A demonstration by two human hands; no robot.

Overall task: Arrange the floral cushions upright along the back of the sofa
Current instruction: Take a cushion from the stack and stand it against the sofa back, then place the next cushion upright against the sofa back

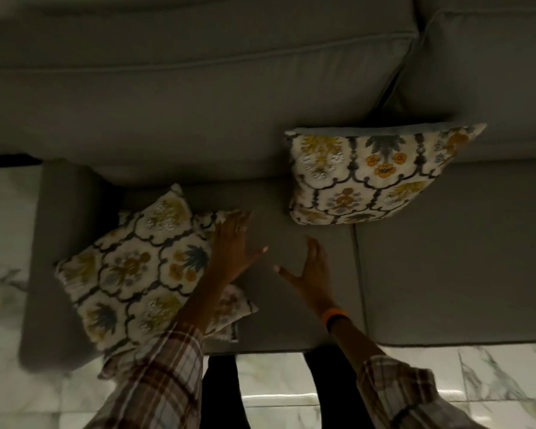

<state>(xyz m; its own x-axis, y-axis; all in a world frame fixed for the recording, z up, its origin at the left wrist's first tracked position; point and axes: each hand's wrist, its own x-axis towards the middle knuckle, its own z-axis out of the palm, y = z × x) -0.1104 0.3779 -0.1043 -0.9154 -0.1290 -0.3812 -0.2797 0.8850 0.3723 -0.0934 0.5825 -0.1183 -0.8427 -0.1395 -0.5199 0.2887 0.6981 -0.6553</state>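
The grey sofa [198, 119] – smooth, piped fabric – bears one square floral cushion [375, 178] upright against its back and stacked cushions [130, 274] lying flat (cream, scrolled lattice). Left hand [232, 246] rests splayed on these; right hand [310, 270] hovers, fingers spread.

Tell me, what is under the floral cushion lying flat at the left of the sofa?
Under the flat cushion another floral cushion shows its corners and edge; its middle is covered. The left hand rests at the cushion's right edge.
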